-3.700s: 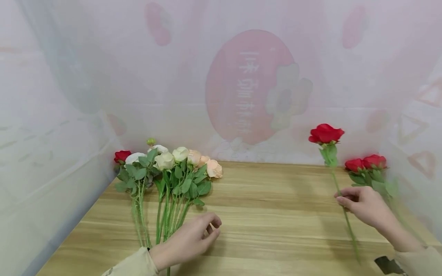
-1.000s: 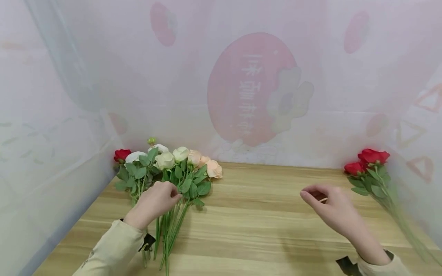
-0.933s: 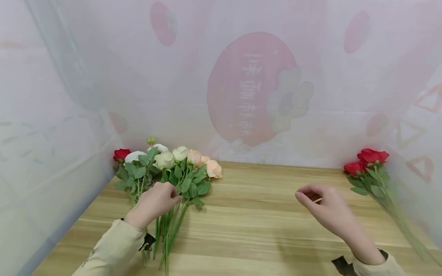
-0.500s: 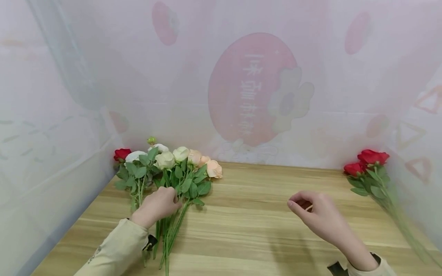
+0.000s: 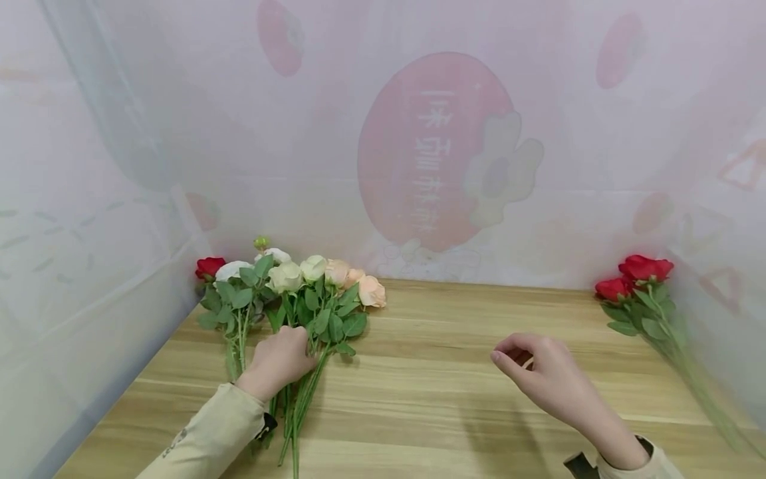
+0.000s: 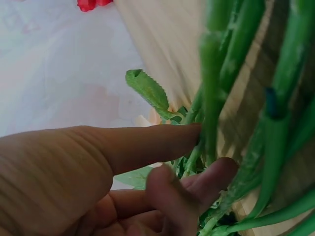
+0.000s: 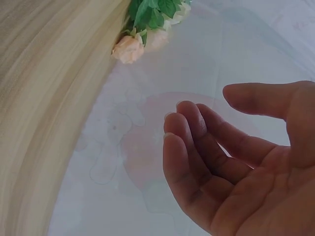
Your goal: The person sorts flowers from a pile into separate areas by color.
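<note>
My left hand (image 5: pixel 282 359) is among the green flower stems (image 5: pixel 306 399) of the bunch at left. In the left wrist view its thumb and a bent finger lie on either side of a green stem (image 6: pixel 210 98) and pinch it; which bloom this stem bears is hidden. Cream roses (image 5: pixel 286 277) and peach roses (image 5: pixel 372 291) top the bunch beyond the hand. Right of the middle, my right hand (image 5: pixel 547 376) hovers above the table with loosely bent fingers. The right wrist view shows its thumb apart from the fingers, nothing between them.
White flowers (image 5: pixel 233 270) and one red rose (image 5: pixel 210 268) lie at far left. Several long stems with red roses (image 5: pixel 646 267) lie along the right wall. A pale printed curtain (image 5: pixel 299 133) encloses the wooden table (image 5: pixel 431 346) at the back and sides.
Earlier, my right hand held a red rose; that rose now lies at right, and the hand has moved left. My left hand has moved into the stems, and some of them have shifted slightly.
</note>
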`<action>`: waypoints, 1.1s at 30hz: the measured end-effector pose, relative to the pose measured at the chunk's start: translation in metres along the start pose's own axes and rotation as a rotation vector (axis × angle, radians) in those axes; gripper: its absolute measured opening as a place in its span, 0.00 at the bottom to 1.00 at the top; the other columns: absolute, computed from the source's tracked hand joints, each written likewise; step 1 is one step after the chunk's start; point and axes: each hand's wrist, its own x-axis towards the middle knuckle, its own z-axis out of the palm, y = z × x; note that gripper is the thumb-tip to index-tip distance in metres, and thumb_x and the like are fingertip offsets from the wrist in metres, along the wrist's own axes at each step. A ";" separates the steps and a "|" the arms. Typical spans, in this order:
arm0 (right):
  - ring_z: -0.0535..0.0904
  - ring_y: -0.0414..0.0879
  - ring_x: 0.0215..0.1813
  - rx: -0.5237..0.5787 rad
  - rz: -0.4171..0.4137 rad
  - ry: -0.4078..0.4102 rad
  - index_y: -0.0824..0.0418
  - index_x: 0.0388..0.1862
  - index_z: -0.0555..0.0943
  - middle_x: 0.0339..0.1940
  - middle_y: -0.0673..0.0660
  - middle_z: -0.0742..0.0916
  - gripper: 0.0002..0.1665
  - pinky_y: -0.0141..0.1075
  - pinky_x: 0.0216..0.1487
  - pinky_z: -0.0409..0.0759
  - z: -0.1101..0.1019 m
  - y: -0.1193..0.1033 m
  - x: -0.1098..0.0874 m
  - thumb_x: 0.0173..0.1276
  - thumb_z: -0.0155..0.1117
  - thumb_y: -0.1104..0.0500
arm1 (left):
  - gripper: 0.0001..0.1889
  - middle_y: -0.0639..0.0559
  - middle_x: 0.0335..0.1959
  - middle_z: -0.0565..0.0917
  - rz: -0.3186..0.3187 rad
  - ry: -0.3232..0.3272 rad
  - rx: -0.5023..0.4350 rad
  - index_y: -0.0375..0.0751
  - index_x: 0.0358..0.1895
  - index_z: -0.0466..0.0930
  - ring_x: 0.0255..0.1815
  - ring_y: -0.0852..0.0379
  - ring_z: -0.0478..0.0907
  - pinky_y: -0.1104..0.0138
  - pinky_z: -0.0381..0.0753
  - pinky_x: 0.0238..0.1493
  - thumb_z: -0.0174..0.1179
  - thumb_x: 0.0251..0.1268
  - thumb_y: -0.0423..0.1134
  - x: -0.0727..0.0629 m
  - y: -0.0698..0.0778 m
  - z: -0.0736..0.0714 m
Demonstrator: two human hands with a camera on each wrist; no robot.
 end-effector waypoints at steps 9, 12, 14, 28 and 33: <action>0.79 0.37 0.33 -0.008 -0.001 -0.002 0.56 0.38 0.85 0.30 0.42 0.84 0.09 0.35 0.34 0.79 -0.001 0.001 0.001 0.72 0.64 0.53 | 0.20 0.55 0.13 0.56 -0.001 0.058 0.049 0.47 0.14 0.59 0.13 0.58 0.55 0.65 0.56 0.13 0.62 0.50 0.30 0.002 0.000 0.001; 0.79 0.37 0.33 -0.010 -0.001 -0.006 0.56 0.38 0.85 0.30 0.42 0.84 0.08 0.34 0.34 0.79 -0.001 0.002 0.002 0.72 0.64 0.53 | 0.18 0.54 0.13 0.59 -0.008 0.051 0.052 0.46 0.15 0.60 0.13 0.58 0.56 0.64 0.56 0.14 0.61 0.49 0.29 0.002 0.000 0.000; 0.79 0.37 0.33 -0.010 -0.004 -0.008 0.55 0.38 0.85 0.30 0.42 0.84 0.08 0.34 0.34 0.79 -0.001 0.002 0.002 0.72 0.64 0.53 | 0.17 0.53 0.13 0.60 -0.012 0.041 0.053 0.46 0.15 0.62 0.14 0.57 0.57 0.64 0.56 0.14 0.60 0.50 0.28 0.001 0.000 -0.001; 0.79 0.37 0.33 -0.018 0.004 -0.020 0.55 0.37 0.85 0.29 0.42 0.84 0.07 0.35 0.35 0.79 -0.001 0.003 0.002 0.72 0.64 0.54 | 0.28 0.59 0.12 0.47 -0.029 -0.015 0.017 0.49 0.10 0.56 0.14 0.62 0.45 0.67 0.51 0.15 0.65 0.60 0.33 0.000 -0.005 -0.017; 0.79 0.37 0.33 -0.010 -0.001 -0.032 0.55 0.37 0.85 0.29 0.42 0.84 0.07 0.35 0.35 0.79 0.000 0.003 0.003 0.72 0.64 0.54 | 0.28 0.61 0.11 0.45 0.002 -0.024 -0.024 0.51 0.09 0.54 0.14 0.62 0.43 0.69 0.46 0.16 0.61 0.60 0.30 -0.002 -0.009 -0.023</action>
